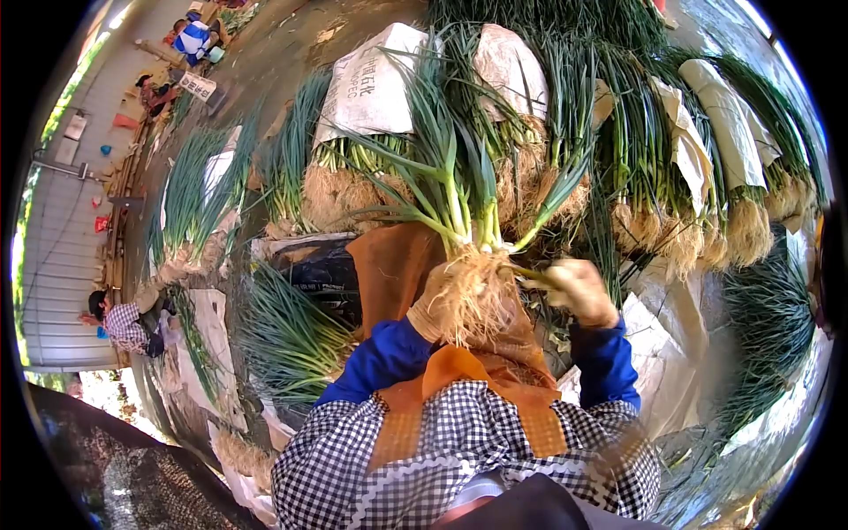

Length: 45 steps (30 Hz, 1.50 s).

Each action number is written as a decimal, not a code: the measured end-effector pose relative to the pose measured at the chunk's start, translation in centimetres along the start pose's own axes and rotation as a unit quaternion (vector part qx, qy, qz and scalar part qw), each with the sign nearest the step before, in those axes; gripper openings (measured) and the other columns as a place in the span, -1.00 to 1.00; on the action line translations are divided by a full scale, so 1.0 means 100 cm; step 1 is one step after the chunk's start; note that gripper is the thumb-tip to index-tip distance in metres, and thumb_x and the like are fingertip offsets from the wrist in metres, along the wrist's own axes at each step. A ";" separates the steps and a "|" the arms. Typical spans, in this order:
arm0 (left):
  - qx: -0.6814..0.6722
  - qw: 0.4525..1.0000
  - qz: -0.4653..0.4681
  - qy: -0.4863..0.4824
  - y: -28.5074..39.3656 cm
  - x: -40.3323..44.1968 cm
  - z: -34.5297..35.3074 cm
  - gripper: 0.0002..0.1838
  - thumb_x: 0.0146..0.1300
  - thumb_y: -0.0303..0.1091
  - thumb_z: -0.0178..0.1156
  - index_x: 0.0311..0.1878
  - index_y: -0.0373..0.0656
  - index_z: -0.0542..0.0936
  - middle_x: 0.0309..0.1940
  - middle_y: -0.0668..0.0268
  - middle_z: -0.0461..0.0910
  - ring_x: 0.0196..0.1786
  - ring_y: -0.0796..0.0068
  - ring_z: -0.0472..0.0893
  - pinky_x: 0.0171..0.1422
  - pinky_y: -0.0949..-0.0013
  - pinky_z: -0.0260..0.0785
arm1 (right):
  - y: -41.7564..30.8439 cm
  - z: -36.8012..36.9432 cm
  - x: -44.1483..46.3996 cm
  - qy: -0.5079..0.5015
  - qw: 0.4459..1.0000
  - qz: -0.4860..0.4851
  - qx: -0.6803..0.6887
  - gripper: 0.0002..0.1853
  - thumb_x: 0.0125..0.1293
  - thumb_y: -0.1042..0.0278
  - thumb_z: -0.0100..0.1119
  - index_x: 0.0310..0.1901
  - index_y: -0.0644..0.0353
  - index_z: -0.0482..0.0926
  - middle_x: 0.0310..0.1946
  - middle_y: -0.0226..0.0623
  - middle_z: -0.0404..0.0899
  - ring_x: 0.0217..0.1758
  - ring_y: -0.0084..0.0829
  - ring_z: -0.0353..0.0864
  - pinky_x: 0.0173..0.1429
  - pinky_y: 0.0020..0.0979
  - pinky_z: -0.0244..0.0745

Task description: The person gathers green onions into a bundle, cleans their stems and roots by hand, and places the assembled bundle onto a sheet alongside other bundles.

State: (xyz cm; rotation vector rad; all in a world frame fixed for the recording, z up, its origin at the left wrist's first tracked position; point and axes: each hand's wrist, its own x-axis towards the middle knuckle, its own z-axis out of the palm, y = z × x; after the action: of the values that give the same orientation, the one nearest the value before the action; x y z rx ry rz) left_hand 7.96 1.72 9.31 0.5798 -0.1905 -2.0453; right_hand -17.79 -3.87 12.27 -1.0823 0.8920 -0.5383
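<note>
A bunch of green onions (455, 199) stands upright before my chest, leaves pointing away from me and pale tangled roots (473, 296) toward me. My left hand (430, 305), in a light glove, is closed around the root end, its fingers partly hidden by the roots. To the right, my right hand (579, 290), also gloved and blurred, is closed on a thin green stalk that reaches toward the base of the bunch. An orange-brown apron (397, 265) lies under the bunch.
Large root-on bundles (353, 190) lie across the far side, some under white sacks (375, 84). A loose pile of onions (291, 336) is at the left, and dark green leaves (768, 327) lie at the right. Several people (128, 322) sit at the far left.
</note>
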 end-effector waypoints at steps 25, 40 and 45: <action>0.239 0.738 0.540 0.327 0.213 -0.327 -0.034 -0.41 0.09 -0.31 0.00 0.24 -0.26 0.28 0.24 0.16 0.30 0.18 0.26 0.39 0.26 0.28 0.24 | 0.228 -0.132 0.042 0.105 0.936 0.236 -0.239 -0.63 0.28 0.10 -0.03 -0.47 0.28 0.49 -0.64 -0.27 0.51 -0.66 -0.47 0.45 -0.52 -0.48 0.37; 0.674 0.584 0.188 0.411 0.006 -0.260 -0.311 -0.32 -0.29 -0.87 0.00 0.02 -0.12 0.45 0.08 0.10 0.44 0.16 0.13 0.41 0.30 0.39 0.18 | 0.222 -0.133 0.003 0.036 0.832 0.275 -0.479 -0.69 0.22 0.12 -0.04 -0.43 0.21 0.52 -0.59 -0.21 0.53 -0.61 -0.32 0.52 -0.45 -0.32 0.46; 0.553 0.730 0.017 0.401 0.006 -0.302 -0.295 -0.31 -0.22 -0.65 0.22 0.13 -0.08 0.40 0.12 0.14 0.41 0.10 0.22 0.45 0.25 0.33 0.23 | 0.214 -0.139 0.006 0.037 0.838 0.280 -0.466 -0.69 0.22 0.11 -0.05 -0.42 0.20 0.52 -0.57 -0.21 0.54 -0.60 -0.33 0.52 -0.44 -0.32 0.46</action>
State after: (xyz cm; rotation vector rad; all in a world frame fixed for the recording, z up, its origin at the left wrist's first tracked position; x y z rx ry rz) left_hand 35.15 29.87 -6.48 2.0957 -0.8964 -1.2579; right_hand -29.91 -3.07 -10.19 -1.5677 1.5385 0.4243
